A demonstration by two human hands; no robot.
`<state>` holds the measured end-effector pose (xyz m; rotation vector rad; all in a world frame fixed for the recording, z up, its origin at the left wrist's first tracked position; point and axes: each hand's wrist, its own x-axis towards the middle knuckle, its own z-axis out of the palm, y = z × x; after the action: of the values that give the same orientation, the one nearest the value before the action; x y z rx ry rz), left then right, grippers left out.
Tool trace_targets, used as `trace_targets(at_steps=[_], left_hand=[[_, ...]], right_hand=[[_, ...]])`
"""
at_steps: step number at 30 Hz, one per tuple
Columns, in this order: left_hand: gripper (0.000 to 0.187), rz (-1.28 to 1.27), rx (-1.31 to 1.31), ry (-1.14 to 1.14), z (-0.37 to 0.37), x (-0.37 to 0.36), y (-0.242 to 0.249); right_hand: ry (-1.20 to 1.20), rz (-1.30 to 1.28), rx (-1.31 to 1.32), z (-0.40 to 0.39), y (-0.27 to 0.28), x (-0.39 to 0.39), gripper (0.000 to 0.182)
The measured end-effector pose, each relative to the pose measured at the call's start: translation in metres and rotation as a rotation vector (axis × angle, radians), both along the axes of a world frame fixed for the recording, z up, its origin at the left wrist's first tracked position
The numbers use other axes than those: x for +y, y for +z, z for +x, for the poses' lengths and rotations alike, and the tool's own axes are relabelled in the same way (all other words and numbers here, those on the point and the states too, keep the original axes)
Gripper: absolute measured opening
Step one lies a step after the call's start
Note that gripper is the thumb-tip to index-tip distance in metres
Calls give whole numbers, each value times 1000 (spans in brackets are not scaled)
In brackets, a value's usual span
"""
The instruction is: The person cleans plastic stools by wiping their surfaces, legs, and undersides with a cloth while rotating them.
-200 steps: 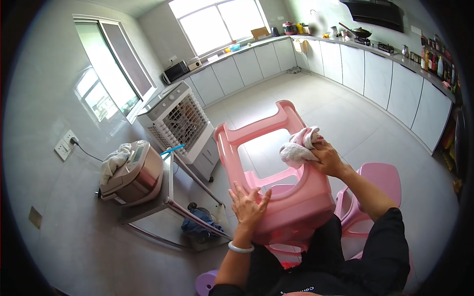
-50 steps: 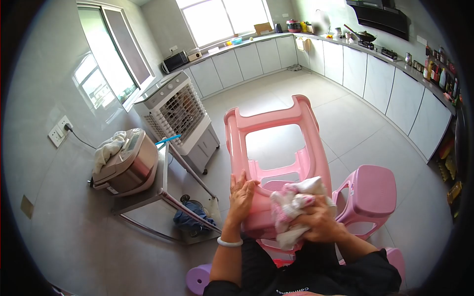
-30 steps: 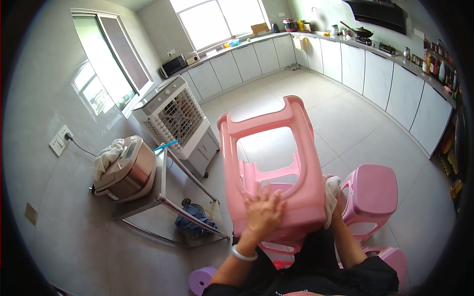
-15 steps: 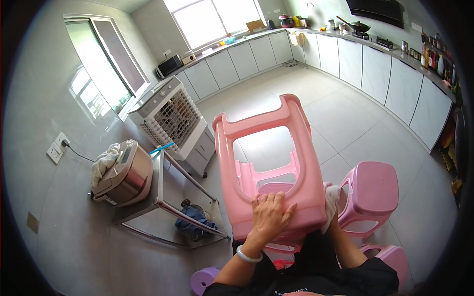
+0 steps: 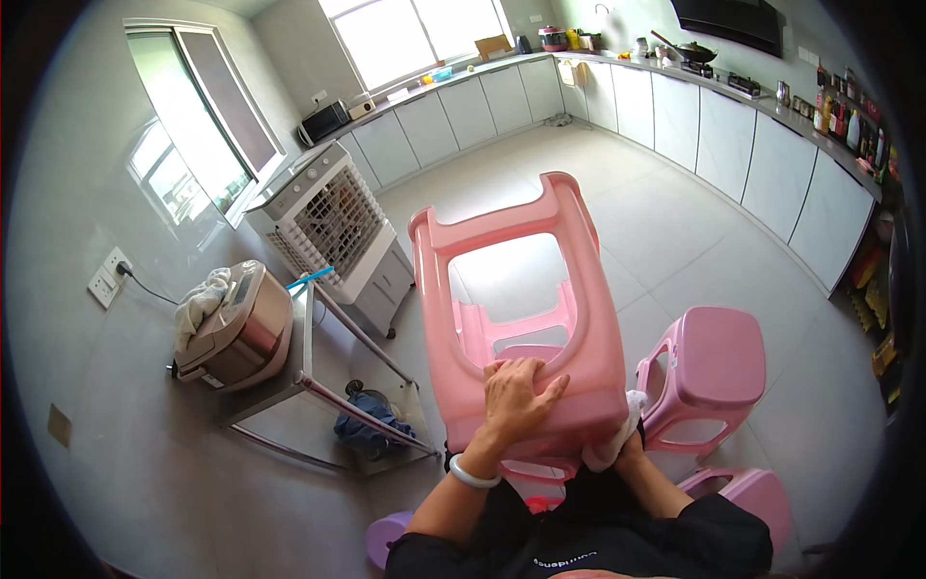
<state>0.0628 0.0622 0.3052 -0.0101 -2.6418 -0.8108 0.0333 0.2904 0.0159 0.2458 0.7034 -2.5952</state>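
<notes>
A pink plastic stool (image 5: pixel 593 318) lies tipped on its side in front of my body, its legs pointing away from me. My left hand (image 5: pixel 518 398) grips the edge of its side opening, with the fingers curled over the rim. A white cloth (image 5: pixel 617 436) is in my right hand (image 5: pixel 632 455), pressed against the lower right corner of the stool, near the seat. The fingers of that hand are mostly hidden by the cloth and stool.
Another pink stool (image 5: pixel 719 357) stands upright at the right, a further one (image 5: pixel 757 502) below it. A purple stool (image 5: pixel 388 538) is at lower left. On the left, a metal rack (image 5: pixel 307 362) bears a rice cooker (image 5: pixel 241 328), beside an air cooler (image 5: pixel 338 232).
My right hand and the cloth have moved down and left along the stool's corner. My left hand stays on the opening's rim. The whole view has shifted slightly.
</notes>
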Motion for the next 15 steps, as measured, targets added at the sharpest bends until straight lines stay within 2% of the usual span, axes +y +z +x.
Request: trace_targets(at_steps=[3,4,8,11,15], left_hand=[[48,108,-76,38,9,-11,22],[43,78,-15,10,12,-18,26],[30,801,-168,-83,22,-44,21],[25,1084,-30,-141,32,-56,7],[37,1175,46,-107,41,-85,-35]], right_hand=[[-7,18,40,-4,19,3,43],[-17,26,55,-6,23,4,44],[-49,72,119,-25,40,3,45],[-83,133,161,-39,50,4,46],[-129,219,217,-50,60,18,47]])
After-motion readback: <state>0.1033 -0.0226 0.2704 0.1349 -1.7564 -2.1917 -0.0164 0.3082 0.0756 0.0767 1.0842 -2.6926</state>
